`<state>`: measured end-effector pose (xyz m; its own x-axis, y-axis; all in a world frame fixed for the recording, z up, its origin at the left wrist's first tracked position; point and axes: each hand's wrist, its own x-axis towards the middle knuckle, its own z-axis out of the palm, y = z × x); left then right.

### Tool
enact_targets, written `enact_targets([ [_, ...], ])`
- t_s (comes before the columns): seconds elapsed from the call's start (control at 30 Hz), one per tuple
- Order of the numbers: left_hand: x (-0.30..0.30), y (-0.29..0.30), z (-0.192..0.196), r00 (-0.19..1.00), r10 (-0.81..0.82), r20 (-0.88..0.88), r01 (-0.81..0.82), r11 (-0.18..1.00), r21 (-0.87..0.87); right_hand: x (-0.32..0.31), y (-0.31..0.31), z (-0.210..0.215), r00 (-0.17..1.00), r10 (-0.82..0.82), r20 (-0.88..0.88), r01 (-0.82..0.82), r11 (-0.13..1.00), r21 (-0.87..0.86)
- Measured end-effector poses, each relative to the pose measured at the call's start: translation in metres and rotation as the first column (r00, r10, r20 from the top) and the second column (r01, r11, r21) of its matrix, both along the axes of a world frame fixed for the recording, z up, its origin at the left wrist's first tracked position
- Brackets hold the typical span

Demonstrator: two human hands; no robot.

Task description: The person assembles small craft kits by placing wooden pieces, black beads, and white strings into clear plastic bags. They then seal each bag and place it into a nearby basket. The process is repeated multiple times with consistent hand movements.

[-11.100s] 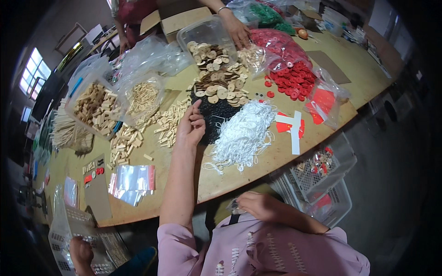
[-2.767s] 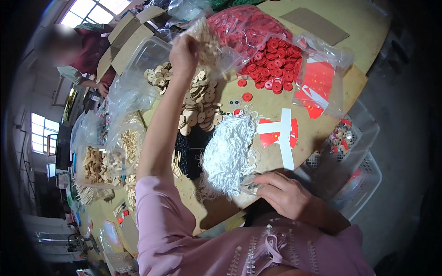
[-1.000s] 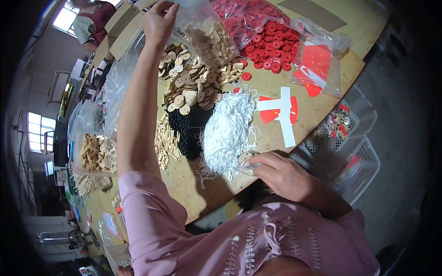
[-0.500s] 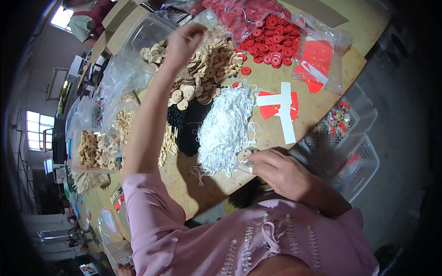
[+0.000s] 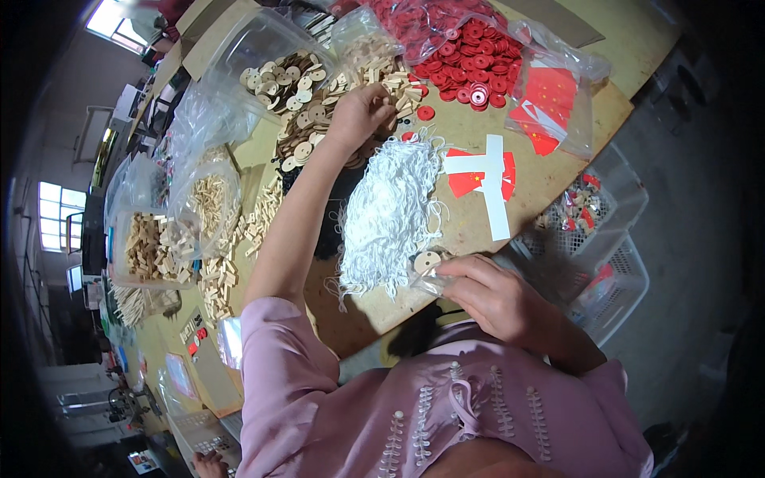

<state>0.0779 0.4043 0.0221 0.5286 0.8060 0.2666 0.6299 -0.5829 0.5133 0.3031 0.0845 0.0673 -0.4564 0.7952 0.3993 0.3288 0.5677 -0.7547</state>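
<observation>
My left hand (image 5: 360, 118) is over the heap of pale wooden pieces, its fingers bunched together at the edge of the small wooden blocks (image 5: 398, 80); whatever they pinch is hidden. Round wooden discs (image 5: 307, 123) with holes lie beside and partly under that hand. At the table's front edge my right hand (image 5: 498, 295) grips a small clear plastic bag (image 5: 434, 280) between thumb and fingers. A wooden disc (image 5: 426, 261) shows at the bag's mouth. Between my hands lies a big bundle of white string (image 5: 390, 211).
Red discs (image 5: 470, 60) spill from a bag at the back. White strips (image 5: 496, 195) cross over red cards right of the string. Plastic baskets (image 5: 625, 203) stand below the right edge. Tubs of wooden pegs (image 5: 147, 247) stand left. Another person's hand (image 5: 209, 464) shows lower left.
My left hand has come down and nearer, from above the far wooden discs to the small blocks. My right hand stays almost in place with the bag; the disc in it shows more.
</observation>
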Motion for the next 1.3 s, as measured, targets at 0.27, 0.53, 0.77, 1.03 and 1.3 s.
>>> enact_targets([
  [0.27,-0.001,-0.003,0.022,0.608,0.480,0.632,0.265,0.628,-0.732,0.002,-0.001,0.004,1.000,-0.004,0.024,0.004,1.000,0.013],
  [0.53,-0.011,-0.003,0.021,0.223,0.740,0.635,0.797,0.237,-0.556,0.001,-0.005,0.006,1.000,-0.012,0.016,0.012,1.000,-0.003],
  [0.77,-0.017,-0.003,0.019,0.064,0.837,0.543,0.880,0.209,-0.427,0.002,-0.008,0.007,1.000,-0.011,0.023,0.011,1.000,-0.001],
  [1.03,-0.002,0.001,0.001,0.725,0.327,0.606,0.148,0.786,-0.601,-0.001,-0.008,0.009,1.000,-0.004,0.018,0.004,1.000,0.016],
  [1.3,0.015,0.005,-0.002,0.925,0.234,0.300,-0.075,0.885,-0.459,-0.003,-0.008,0.006,0.999,-0.031,0.041,0.030,0.999,0.032],
])
